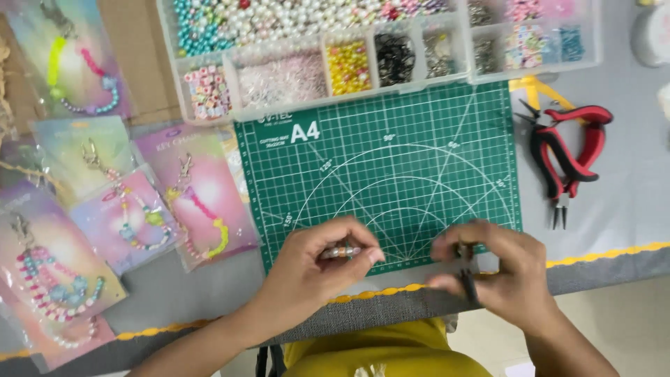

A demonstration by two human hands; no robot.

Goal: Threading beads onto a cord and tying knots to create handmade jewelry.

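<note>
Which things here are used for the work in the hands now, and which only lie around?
In use:
- left hand pinching a short beaded piece
- right hand holding a dark tool
- green cutting mat under them

Lying about:
- red pliers
- bead box
- packaged bead charms

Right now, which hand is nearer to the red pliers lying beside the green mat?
Right. The right hand is just below-left of the red pliers, over the mat's lower right corner; the left hand sits further left.

you see a grey table edged with yellow trim, pale floor below, under even, soft light.
</note>
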